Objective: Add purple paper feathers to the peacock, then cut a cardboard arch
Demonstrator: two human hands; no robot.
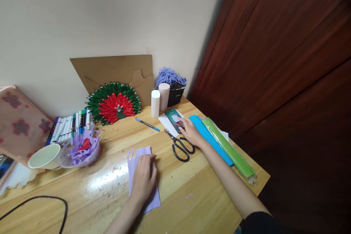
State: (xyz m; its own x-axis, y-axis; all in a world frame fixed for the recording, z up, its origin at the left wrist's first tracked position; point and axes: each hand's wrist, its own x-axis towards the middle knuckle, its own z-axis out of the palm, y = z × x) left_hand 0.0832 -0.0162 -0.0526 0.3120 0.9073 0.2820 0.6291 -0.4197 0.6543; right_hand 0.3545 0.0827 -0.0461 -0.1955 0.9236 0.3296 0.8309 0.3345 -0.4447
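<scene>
My left hand [144, 177] lies on a strip of purple crepe paper [152, 203], its fingers loosely bent and pressing on it. The strip's far left corner has cut-out notches. My right hand [192, 133] stretches forward, fingers apart, with the fingertips at a phone [171, 115]. A small pale lilac patch [175, 118] shows by those fingertips; I cannot tell if it is paper or part of the screen. White paper [164, 121] lies partly under the phone. Black-handled scissors [181, 150] rest on the table just below my right hand.
A blue roll [211, 140] and a wrapped green roll [229, 148] lie right. A blue pen [147, 124], two white cylinders [155, 104] and a red-green ribbon fan [117, 106] stand or lie behind. At left are markers [65, 128], a scrap bowl [93, 155], a cup [45, 157] and a cable [65, 208].
</scene>
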